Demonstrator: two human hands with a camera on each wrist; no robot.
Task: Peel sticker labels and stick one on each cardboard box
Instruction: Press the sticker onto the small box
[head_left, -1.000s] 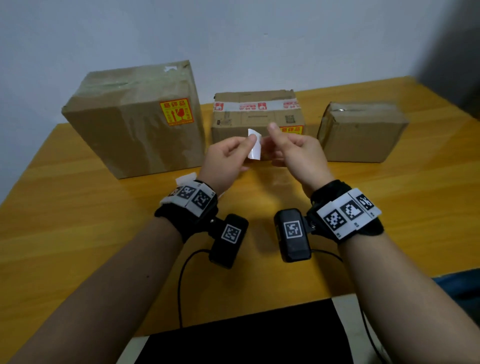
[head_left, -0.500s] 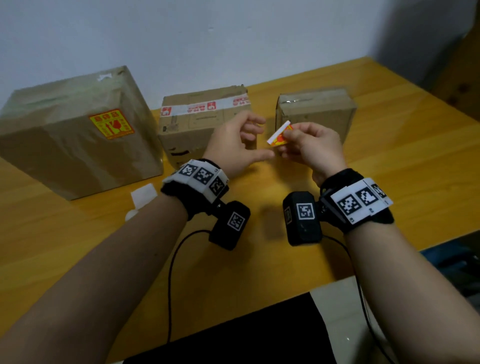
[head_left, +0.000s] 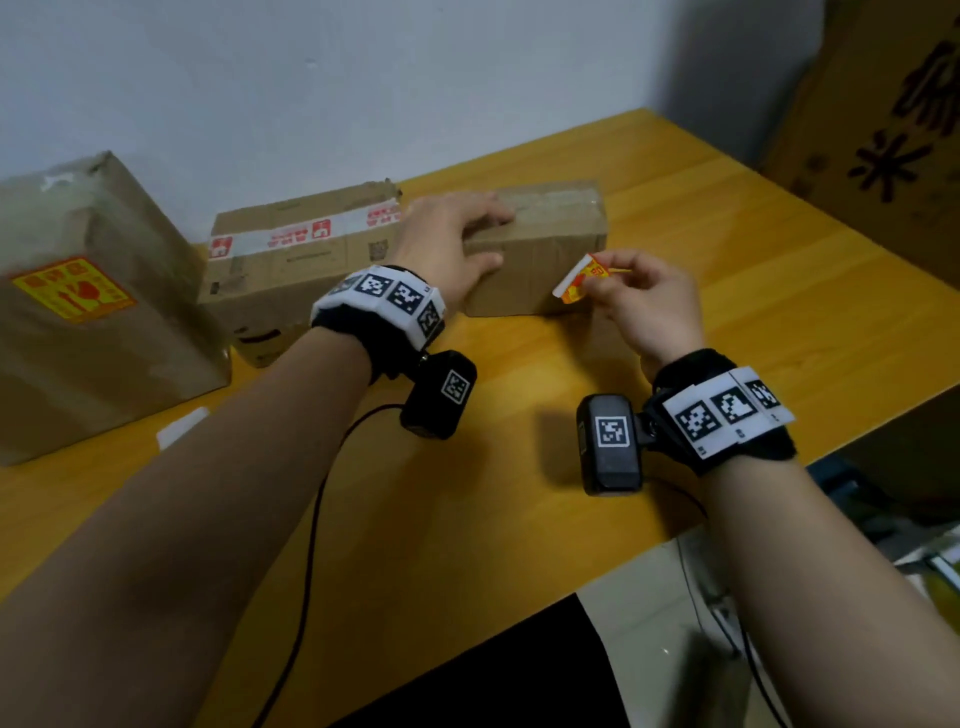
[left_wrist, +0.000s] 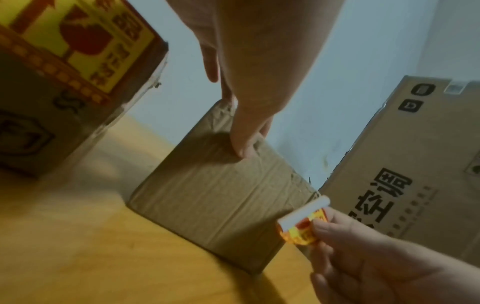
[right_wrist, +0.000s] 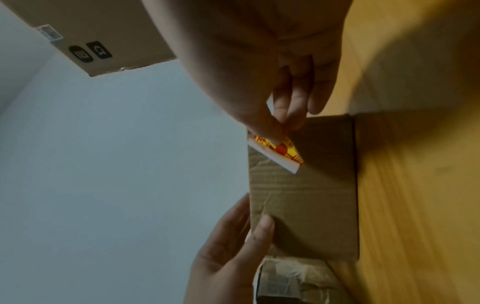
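A: Hands first, quick.

B: Left hand (head_left: 447, 244) lies over the top left end of the small box (head_left: 540, 260), fingers on the lid, thumb down its front face. Fingers look fairly straight, so pressing rather than clasping. Right hand (head_left: 641, 296) pinches the sticker (head_left: 579, 280) between thumb and fingertips (left_wrist: 324, 230).

A: Where's the sticker against the box?

B: Just in front of the box's front face, at its right end. Can't tell whether it touches the cardboard. It's yellow and red, and a white strip curls off its upper edge.

A: The small box itself?

B: Near the back edge of the table (head_left: 779, 249), towards the back right corner, plain brown with clear tape on top.

A: The other boxes?

B: Middle box (head_left: 296, 260) sits just left of the small one, near the back edge, with white tape printed in red across its top. In the left wrist view its side carries a yellow and red label. Big box (head_left: 98, 306) is at the far left with a yellow and red label (head_left: 72, 291) on its front.

A: Anything else?

B: A white paper scrap (head_left: 182, 426) lies on the table in front of the big box. A large carton (head_left: 893, 119) with black printing stands beyond the table's right edge. Both wrists carry black bands with square markers and a camera.
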